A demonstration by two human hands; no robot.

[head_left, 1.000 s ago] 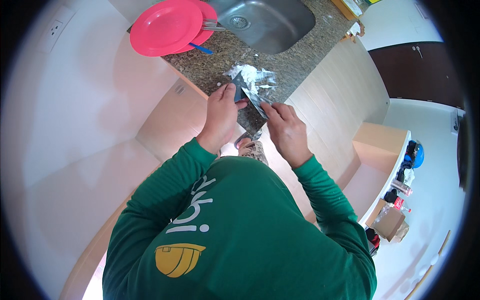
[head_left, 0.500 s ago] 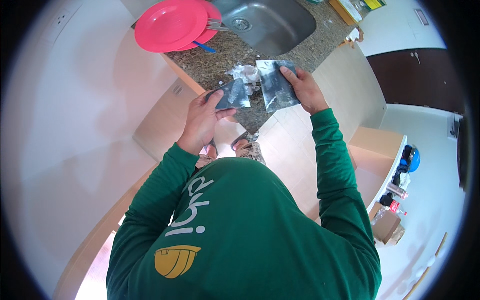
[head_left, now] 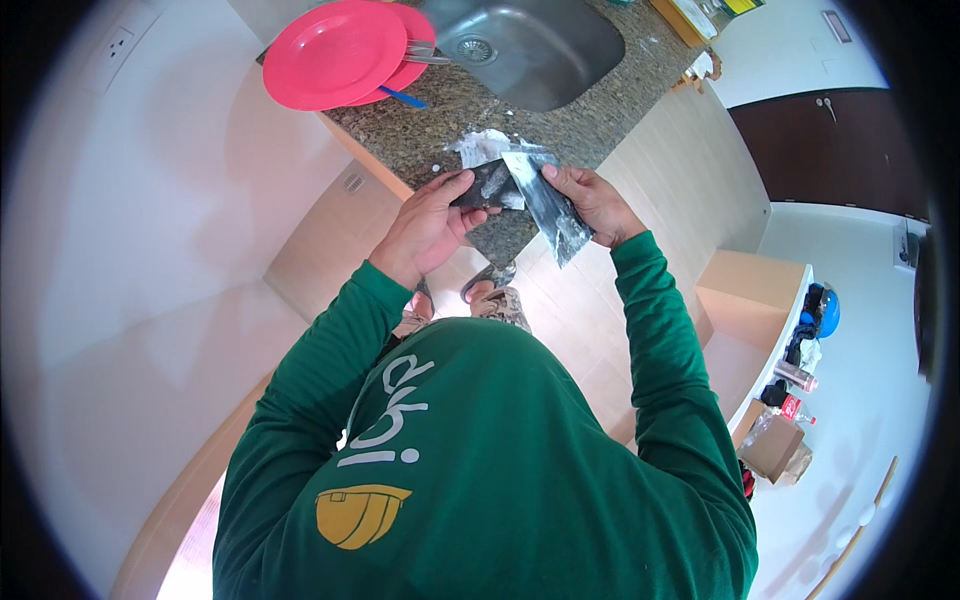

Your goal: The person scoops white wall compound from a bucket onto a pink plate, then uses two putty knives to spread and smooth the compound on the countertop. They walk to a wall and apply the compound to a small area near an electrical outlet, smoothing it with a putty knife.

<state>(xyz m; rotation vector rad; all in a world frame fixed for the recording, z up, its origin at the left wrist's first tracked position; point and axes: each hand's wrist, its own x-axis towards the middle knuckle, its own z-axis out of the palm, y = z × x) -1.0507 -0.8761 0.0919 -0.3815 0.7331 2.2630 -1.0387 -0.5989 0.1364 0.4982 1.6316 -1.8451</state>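
Observation:
My left hand (head_left: 424,226) pinches a small, dark, flat putty spreader (head_left: 484,188) smeared with white paste, thumb on top and fingers beneath. In my right hand (head_left: 600,206) is a longer dark flat putty spreader (head_left: 547,208), tilted, with white paste over its face and far edge. The longer one's edge overlaps the smaller one's right end, and the two seem to touch there. Just beyond both lies a patch of white paste (head_left: 480,146) on the speckled granite counter (head_left: 440,128). My fingers under the spreaders are partly hidden.
Pink plates (head_left: 335,55) with forks (head_left: 425,55) and a blue-handled utensil (head_left: 403,97) sit at the counter's far left. A steel sink (head_left: 545,60) is set beyond the paste. At right stands a shelf unit (head_left: 755,285) with bottles and a cardboard box (head_left: 773,447).
Both spreaders have come together from apart. The right one has turned steeper, its near end swinging down, and its edge now crosses the left one. The left hand has shifted slightly right.

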